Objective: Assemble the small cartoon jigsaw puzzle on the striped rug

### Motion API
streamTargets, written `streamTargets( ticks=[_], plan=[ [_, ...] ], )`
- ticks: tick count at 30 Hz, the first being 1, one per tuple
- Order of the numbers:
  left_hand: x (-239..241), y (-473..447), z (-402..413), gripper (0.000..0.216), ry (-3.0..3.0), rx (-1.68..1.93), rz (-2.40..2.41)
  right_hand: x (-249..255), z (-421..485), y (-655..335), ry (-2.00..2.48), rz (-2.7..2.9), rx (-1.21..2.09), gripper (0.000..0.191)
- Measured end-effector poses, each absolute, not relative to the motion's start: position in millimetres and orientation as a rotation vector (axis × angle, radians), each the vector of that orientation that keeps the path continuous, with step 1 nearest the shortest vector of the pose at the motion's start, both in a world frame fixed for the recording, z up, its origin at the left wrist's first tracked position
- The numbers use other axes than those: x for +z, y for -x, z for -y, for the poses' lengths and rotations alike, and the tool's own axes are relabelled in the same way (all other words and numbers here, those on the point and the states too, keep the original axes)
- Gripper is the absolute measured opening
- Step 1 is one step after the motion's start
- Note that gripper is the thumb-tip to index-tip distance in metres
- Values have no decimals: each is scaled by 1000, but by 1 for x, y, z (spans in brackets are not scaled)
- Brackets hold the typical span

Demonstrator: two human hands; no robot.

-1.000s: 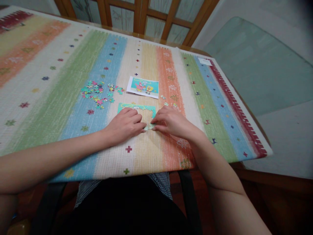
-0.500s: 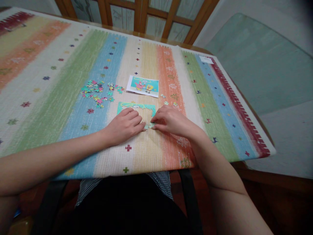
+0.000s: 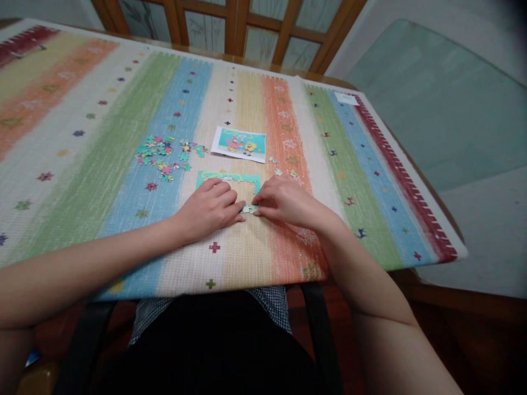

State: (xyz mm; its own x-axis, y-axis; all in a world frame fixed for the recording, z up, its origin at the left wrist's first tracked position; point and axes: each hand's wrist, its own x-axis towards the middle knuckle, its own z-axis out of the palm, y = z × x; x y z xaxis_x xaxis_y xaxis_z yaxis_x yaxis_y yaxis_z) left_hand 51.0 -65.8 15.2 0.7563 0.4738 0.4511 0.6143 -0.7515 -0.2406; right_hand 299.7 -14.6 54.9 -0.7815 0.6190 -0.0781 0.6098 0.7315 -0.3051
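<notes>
On the cloth-covered counter (image 3: 247, 258), loose puzzle pieces (image 3: 158, 155) lie scattered; the left hand (image 3: 216, 204), fingers curled, touches pale joined pieces (image 3: 248, 209) nearside of the partial puzzle border (image 3: 247, 178), its grip unclear; the right hand (image 3: 284, 198) pinches their right end, stray pieces (image 3: 278, 171) just beyond.

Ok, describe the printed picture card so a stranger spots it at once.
On the striped tablecloth, find the puzzle border. Just beyond it lies the picture card: a single, white-edged sheet with pink and yellow cartoon figures, unlike the loose pieces nearby.
</notes>
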Motion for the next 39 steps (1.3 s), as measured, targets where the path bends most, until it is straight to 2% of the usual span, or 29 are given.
streamTargets(
  ticks=[7,18,27,39],
  plan=[
    [14,-54,60,27,2653,-561,845,57,16,-298,1048,2897,506,15],
    [13,-51,59,24,2647,-598,825,57,20,-296,1074,2889,471,11],
    [14,-49,57,12,2662,-629,794,59,20,-303,992,2873,573,10],
    [14,-48,55,17,2732,-646,844,65,30,-303,953,2950,373,18]
  ],
)
